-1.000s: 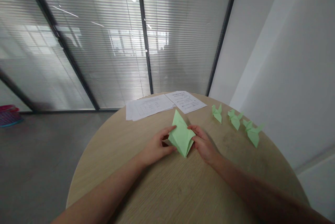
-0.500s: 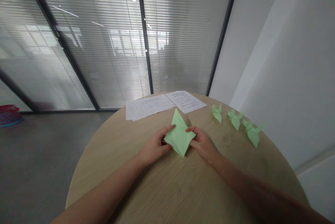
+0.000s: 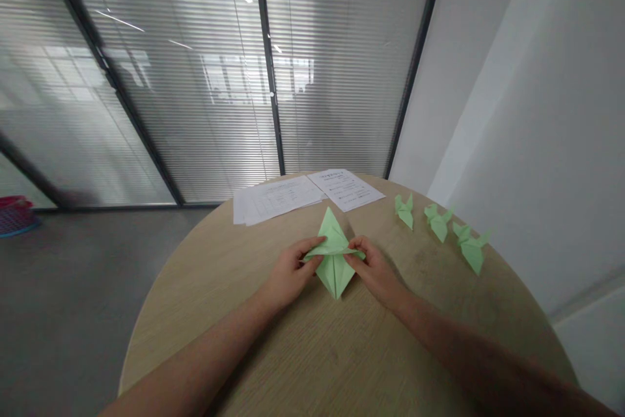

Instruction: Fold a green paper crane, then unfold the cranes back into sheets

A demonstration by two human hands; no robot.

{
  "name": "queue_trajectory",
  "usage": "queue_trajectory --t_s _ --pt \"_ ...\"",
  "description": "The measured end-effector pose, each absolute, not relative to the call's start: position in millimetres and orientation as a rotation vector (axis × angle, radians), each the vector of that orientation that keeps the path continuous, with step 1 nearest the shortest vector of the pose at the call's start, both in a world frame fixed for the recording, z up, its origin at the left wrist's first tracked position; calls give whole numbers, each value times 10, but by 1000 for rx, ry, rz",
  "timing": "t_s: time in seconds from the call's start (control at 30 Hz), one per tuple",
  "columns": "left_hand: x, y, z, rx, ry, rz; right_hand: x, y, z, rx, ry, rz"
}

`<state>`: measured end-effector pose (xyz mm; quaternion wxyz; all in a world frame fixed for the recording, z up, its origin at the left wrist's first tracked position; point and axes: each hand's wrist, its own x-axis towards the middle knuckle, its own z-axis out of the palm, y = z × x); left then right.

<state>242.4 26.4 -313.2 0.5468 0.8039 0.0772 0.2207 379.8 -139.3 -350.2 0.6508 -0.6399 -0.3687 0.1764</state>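
Observation:
Between my hands is a light green sheet of origami paper [image 3: 334,276], folded into a diamond shape with a flap lifted crosswise over its middle. One point aims away from me, the other toward me, and a crease runs down the near half. My left hand [image 3: 294,267] pinches the left corner between thumb and fingers. At the right corner my right hand [image 3: 372,267] grips in the same way. Some fingertips are hidden behind the paper.
Three folded green paper figures [image 3: 437,224] stand in a row at the right of the round wooden table [image 3: 195,313]. Printed sheets [image 3: 280,199] lie at the far edge. A glass partition with blinds rises behind, a white wall at right. A red and blue basket [image 3: 17,215] sits on the floor.
The near part of the paper has opened out. A flap now stands across its middle, and the creased lower half shows below. Both thumbs have shifted onto the paper.

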Motion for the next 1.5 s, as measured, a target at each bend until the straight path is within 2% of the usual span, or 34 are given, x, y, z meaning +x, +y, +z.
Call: queue_trajectory --t_s 0.4,0.77,0.97,1.1,1.5 --pt "2428 142 -3085 1835 350 584 3689 -1338 -3452 -1355 -844 295" --pt "2438 76 -3031 1857 386 666 3625 -1364 -3454 -1485 -907 315" --pt "2441 117 -3059 1800 433 656 3579 -1451 -3435 -1375 -1028 491" --pt "2443 111 -3066 1763 454 651 3600 -1446 -3456 -1278 -910 605" --pt "2429 74 -3114 1835 374 660 3590 -1408 -3410 -1327 -885 667"
